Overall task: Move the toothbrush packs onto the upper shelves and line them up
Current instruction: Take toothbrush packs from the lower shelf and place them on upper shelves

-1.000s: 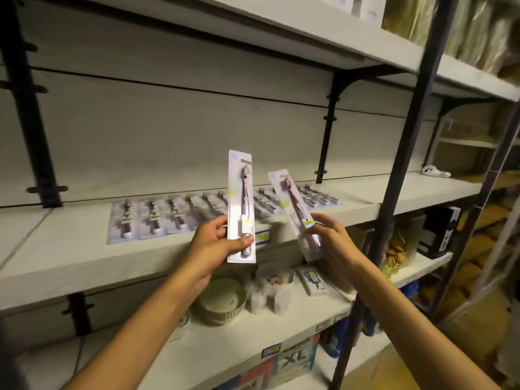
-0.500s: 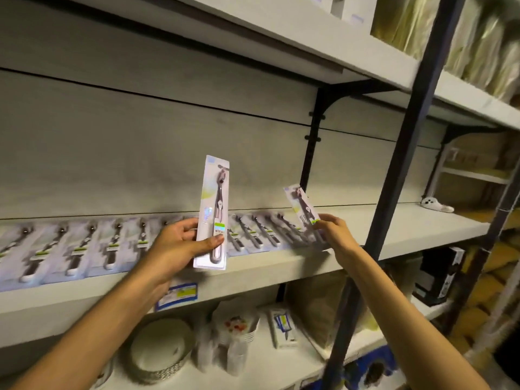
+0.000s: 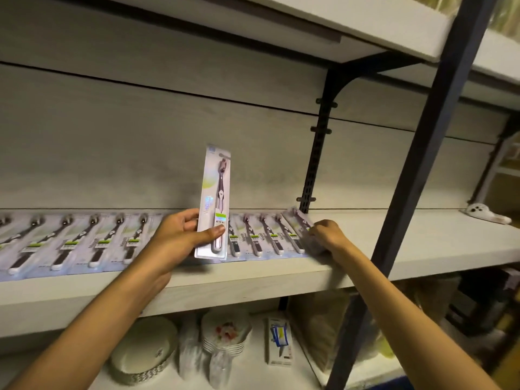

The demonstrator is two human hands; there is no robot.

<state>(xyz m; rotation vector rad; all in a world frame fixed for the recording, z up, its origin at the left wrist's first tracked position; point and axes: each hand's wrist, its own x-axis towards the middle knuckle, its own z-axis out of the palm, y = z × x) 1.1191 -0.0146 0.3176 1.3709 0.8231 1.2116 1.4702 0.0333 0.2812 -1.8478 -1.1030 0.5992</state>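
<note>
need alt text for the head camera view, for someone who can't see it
A person's left hand holds one toothbrush pack upright while the right hand lays another pack at the right end of a row of packs lying flat on a pale shelf.

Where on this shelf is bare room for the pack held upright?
Bare board runs right of the right hand, between the row's end pack and the white slipper. Left of that, the row of packs is crowded. The left hand holds the upright pack.
</note>
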